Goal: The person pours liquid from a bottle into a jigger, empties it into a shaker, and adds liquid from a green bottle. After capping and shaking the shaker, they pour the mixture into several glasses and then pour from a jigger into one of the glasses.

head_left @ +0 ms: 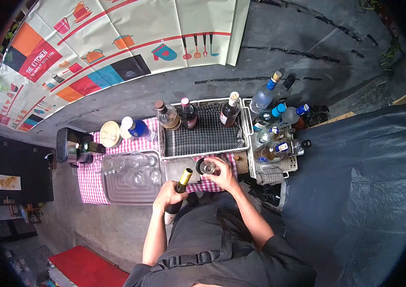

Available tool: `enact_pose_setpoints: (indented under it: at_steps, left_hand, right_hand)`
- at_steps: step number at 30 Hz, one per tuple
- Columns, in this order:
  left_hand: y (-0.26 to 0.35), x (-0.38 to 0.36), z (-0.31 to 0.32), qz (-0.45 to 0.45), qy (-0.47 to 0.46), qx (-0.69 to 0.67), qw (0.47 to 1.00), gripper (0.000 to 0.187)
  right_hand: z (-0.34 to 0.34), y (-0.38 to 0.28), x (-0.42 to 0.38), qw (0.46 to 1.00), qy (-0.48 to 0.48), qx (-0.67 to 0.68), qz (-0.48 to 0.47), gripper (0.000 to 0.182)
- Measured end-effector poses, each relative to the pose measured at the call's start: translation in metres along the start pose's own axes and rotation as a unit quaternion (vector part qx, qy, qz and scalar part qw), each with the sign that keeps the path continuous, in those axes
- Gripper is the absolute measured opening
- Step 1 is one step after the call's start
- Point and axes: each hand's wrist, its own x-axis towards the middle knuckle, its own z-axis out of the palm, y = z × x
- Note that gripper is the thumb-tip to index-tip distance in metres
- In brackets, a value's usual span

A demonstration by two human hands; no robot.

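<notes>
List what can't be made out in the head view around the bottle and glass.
- Dark bottle: label and fill level, lower body covered by left hand.
- Small glass: contents too small; right hand wraps its side.
- Bottles in right basket: labels too small, overlapping.
- Glasses on metal tray: count unclear, transparent.

A checkered tablecloth [90, 184] covers the table, bearing a steel tray [117, 196] and wire basket [203, 152].
</notes>
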Motion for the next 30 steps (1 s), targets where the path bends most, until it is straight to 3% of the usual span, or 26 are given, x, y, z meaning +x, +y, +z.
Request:
enact_pose_setpoints:
  at_steps: [3,5,9,23,30]
  left_hand:
    - [-0.020,0.001,0.007,0.011,0.005,-0.010,1.000,0.040]
    - [-0.026,-0.001,0.012,0.015,0.039,-0.062,0.997,0.037]
    - [-0.030,-0.006,0.011,0.027,0.053,-0.049,0.997,0.034]
    - [-0.029,-0.016,0.011,0.021,0.075,-0.079,0.994,0.032]
    - [-0.021,-0.023,0.012,0.010,0.104,-0.122,0.987,0.029]
  right_hand:
    - [-0.003,-0.003,0.000,0.992,0.025,-0.117,-0.033,0.062]
    - [-0.002,-0.003,0.001,0.962,0.008,-0.271,-0.034,0.066]
    - [0.002,-0.008,0.005,0.934,-0.031,-0.354,-0.038,0.067]
    - [-0.008,-0.019,0.008,0.946,-0.066,-0.317,-0.010,0.072]
    - [-0.024,-0.034,0.022,0.978,-0.068,-0.195,-0.007,0.070]
